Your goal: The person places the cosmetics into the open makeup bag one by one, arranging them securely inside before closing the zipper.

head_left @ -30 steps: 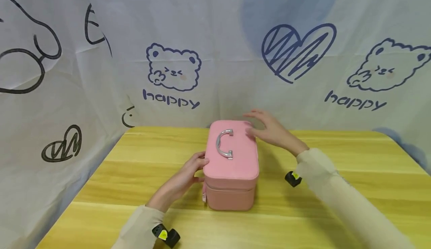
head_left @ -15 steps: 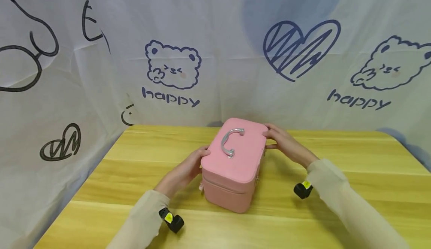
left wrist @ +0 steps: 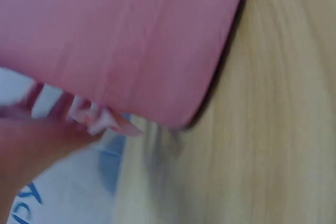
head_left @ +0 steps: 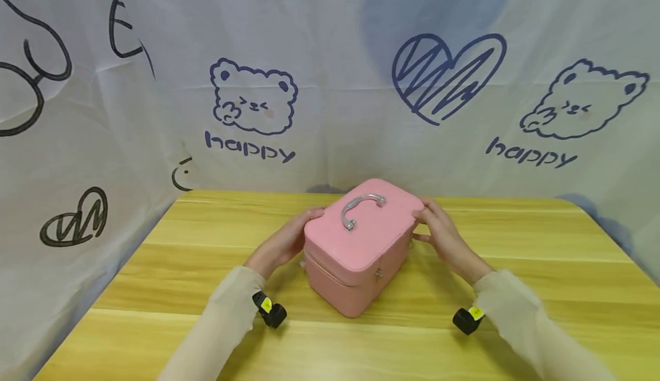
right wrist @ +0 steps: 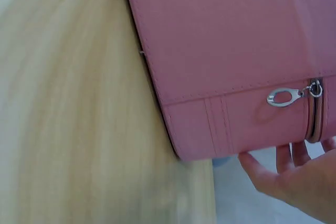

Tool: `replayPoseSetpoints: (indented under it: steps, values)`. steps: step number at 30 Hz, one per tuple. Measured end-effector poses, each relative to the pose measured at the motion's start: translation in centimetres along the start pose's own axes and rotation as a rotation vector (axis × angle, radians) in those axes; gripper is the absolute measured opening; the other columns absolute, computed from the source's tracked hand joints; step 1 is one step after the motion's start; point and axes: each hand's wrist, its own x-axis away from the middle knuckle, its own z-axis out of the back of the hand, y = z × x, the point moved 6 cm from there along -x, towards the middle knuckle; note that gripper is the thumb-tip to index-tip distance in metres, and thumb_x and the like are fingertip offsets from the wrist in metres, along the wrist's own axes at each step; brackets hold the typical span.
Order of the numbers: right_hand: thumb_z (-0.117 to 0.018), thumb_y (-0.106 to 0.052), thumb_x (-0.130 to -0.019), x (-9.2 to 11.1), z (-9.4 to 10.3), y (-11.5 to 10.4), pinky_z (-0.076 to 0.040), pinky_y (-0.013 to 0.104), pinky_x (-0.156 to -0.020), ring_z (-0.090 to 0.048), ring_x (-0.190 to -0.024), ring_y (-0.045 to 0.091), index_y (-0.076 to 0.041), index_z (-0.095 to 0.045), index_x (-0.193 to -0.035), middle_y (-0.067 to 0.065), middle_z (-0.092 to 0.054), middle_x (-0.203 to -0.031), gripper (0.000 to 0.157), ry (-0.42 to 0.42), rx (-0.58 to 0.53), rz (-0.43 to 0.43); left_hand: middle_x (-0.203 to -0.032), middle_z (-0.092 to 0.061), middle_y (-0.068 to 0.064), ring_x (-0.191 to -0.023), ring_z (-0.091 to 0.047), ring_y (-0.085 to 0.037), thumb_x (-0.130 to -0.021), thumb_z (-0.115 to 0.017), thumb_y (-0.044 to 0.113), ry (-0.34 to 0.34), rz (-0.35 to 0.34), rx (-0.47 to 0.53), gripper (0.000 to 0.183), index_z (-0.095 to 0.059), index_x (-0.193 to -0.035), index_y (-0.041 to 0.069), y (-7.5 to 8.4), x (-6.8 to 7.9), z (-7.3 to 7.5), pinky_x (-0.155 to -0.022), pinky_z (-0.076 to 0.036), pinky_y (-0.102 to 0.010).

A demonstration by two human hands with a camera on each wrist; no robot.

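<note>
A pink vanity case (head_left: 366, 226) with a silver carry handle (head_left: 357, 200) on its lid stands closed on the wooden table, set at a slant with its far end towards the right. My left hand (head_left: 286, 240) holds its left side, fingers over the top edge. Round the right far corner curls my right hand (head_left: 446, 240), thumb lower on the side. In the right wrist view a silver zipper pull (right wrist: 283, 97) hangs near that hand's fingers (right wrist: 283, 158). A pale pink bow-like piece (left wrist: 102, 120) shows beside my left hand in the blurred left wrist view.
The yellow wooden table (head_left: 536, 255) reaches back to a white cloth (head_left: 340, 43) printed with bears and hearts, which also covers the left side. A black camera (head_left: 270, 311) sits on the left wrist, another black camera (head_left: 467, 319) on the right.
The case has turned clockwise, its far end swinging right. My right hand, loosely at the lid's edge before, now grips the corner. My left hand has moved farther along the left side.
</note>
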Motion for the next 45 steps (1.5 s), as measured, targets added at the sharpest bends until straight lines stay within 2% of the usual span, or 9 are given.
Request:
replayPoseSetpoints:
  steps: [5, 11, 17, 20, 22, 26, 30, 39, 45]
  values:
    - [-0.04, -0.022, -0.1, 0.5, -0.3, 0.1, -0.041, 0.048, -0.096, -0.04, -0.114, 0.026, 0.004, -0.034, -0.136, 0.017, -0.037, -0.133, 0.045, 0.025, -0.013, -0.009, -0.147, -0.037, -0.02, -0.133, -0.037, -0.033, -0.097, -0.051, 0.031, 0.21, -0.175, -0.108, 0.057, -0.037, -0.143, 0.0, 1.6, 2.6, 1.2, -0.105, -0.035, -0.05]
    - [-0.045, -0.028, -0.101, 1.2, -0.2, -1.0, -0.034, 0.055, -0.103, -0.035, -0.128, 0.037, 0.003, -0.027, -0.145, 0.023, -0.032, -0.142, 0.056, 0.054, 0.127, 0.03, -0.149, -0.03, -0.019, -0.134, -0.034, -0.037, -0.086, -0.067, 0.039, 0.245, -0.253, -0.284, 0.083, -0.025, -0.149, 0.004, 2.1, 6.4, -0.1, -0.105, -0.032, -0.056]
    - [-0.057, -0.032, -0.097, 6.1, -1.1, -4.5, -0.041, 0.052, -0.089, -0.048, -0.112, 0.04, 0.006, -0.058, -0.115, 0.025, -0.05, -0.122, 0.043, 0.362, 0.583, 0.652, -0.152, -0.02, -0.019, -0.135, -0.028, -0.035, -0.069, -0.086, 0.039, 0.382, -0.293, -0.545, 0.117, -0.012, -0.151, 0.002, 2.2, 8.9, -3.3, -0.103, -0.033, -0.057]
    - [-0.064, -0.034, -0.091, 8.8, -3.4, -5.0, -0.047, 0.043, -0.077, -0.057, -0.095, 0.033, 0.002, -0.064, -0.098, 0.017, -0.06, -0.102, 0.036, 0.401, 0.702, 0.853, -0.151, -0.019, -0.021, -0.134, -0.027, -0.034, -0.066, -0.088, 0.037, 0.429, -0.363, -0.598, 0.119, -0.012, -0.15, 0.001, 2.8, 9.1, -4.2, -0.104, -0.032, -0.057]
    - [-0.074, -0.029, -0.084, 9.6, -5.0, -4.8, -0.052, 0.038, -0.071, -0.061, -0.086, 0.026, -0.003, -0.065, -0.094, 0.008, -0.063, -0.093, 0.029, 0.343, 0.731, 0.828, -0.15, -0.02, -0.02, -0.133, -0.03, -0.033, -0.067, -0.088, 0.036, 0.442, -0.368, -0.573, 0.118, -0.012, -0.15, 0.002, 2.8, 8.8, -4.2, -0.104, -0.033, -0.054]
    - [-0.087, -0.01, -0.069, 9.5, -7.3, -3.3, -0.056, 0.036, -0.068, -0.067, -0.08, 0.018, -0.009, -0.061, -0.093, -0.001, -0.066, -0.086, 0.035, 0.193, 0.65, 0.559, -0.151, -0.023, -0.018, -0.132, -0.034, -0.03, -0.068, -0.088, 0.033, 0.418, -0.307, -0.462, 0.119, -0.008, -0.152, 0.005, 2.2, 8.2, -3.9, -0.105, -0.034, -0.049]
    - [-0.085, -0.005, -0.071, 9.1, -7.8, -2.5, -0.056, 0.03, -0.062, -0.067, -0.077, 0.018, -0.01, -0.059, -0.09, -0.002, -0.067, -0.083, 0.032, 0.189, 0.608, 0.39, -0.15, -0.026, -0.017, -0.132, -0.036, -0.03, -0.068, -0.087, 0.035, 0.384, -0.302, -0.405, 0.121, -0.006, -0.153, 0.005, 1.7, 7.7, -4.1, -0.106, -0.034, -0.048]
    - [-0.074, 0.01, -0.072, 8.7, -7.7, -2.9, -0.049, 0.02, -0.053, -0.058, -0.063, 0.007, -0.008, -0.062, -0.081, -0.005, -0.062, -0.07, 0.023, 0.17, 0.638, 0.451, -0.15, -0.028, -0.013, -0.132, -0.036, -0.027, -0.068, -0.088, 0.031, 0.4, -0.35, -0.391, 0.115, -0.014, -0.152, 0.006, 2.0, 7.8, -4.1, -0.106, -0.034, -0.046]
    - [-0.079, 0.008, -0.068, 10.3, -8.1, -3.5, -0.042, 0.014, -0.049, -0.052, -0.058, 0.002, -0.013, -0.063, -0.078, -0.01, -0.057, -0.067, 0.028, 0.192, 0.752, 0.663, -0.149, -0.03, -0.013, -0.132, -0.037, -0.025, -0.07, -0.087, 0.03, 0.384, -0.353, -0.388, 0.111, -0.016, -0.152, 0.007, 2.1, 7.9, -4.2, -0.106, -0.034, -0.044]
